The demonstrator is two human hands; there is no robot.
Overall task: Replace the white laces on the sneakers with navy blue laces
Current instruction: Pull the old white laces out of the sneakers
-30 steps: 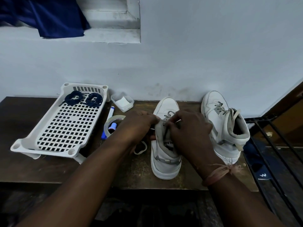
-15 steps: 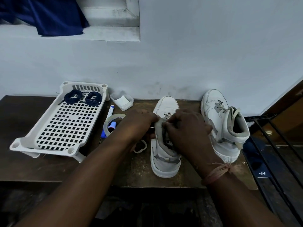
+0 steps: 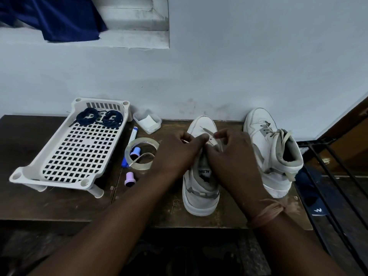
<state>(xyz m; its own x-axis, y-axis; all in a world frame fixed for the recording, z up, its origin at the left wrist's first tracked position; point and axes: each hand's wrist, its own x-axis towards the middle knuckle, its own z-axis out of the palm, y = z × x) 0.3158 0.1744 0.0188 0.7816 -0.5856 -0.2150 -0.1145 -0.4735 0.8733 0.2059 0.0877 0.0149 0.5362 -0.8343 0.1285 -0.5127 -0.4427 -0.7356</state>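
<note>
**Both hands at the laces of the near sneaker**

A dark wooden surface [image 3: 59, 204] stands against a pale, scuffed wall [image 3: 239, 66]. The near sneaker [image 3: 201, 196] stands upright on it, toe to the wall. The left hand [image 3: 177, 152] and right hand [image 3: 233, 156] meet over its tongue, each with fingers curled, pinching a strand of the white lace [image 3: 207, 132] above the eyelets. A pinkish band [image 3: 266, 214] circles the right wrist.

Right of that sneaker, just beside it, the second sneaker [image 3: 270, 148] stands, its own pale laces loosely threaded. Left of the near sneaker lies a roll of clear tape [image 3: 139, 166], with a blue marker [image 3: 131, 142] running under it and a small lilac cap [image 3: 129, 179] nearer the camera. Beyond the tape, towards the wall, sits a small clear container [image 3: 147, 121]. Further left rests a white perforated rack [image 3: 65, 154], and at its wall end lie the navy blue laces [image 3: 99, 117] in two coiled bundles.

High on the wall, a ledge [image 3: 119, 38] carries dark blue cloth [image 3: 51, 18]. Right of the surface runs a black metal railing [image 3: 328, 176].
</note>
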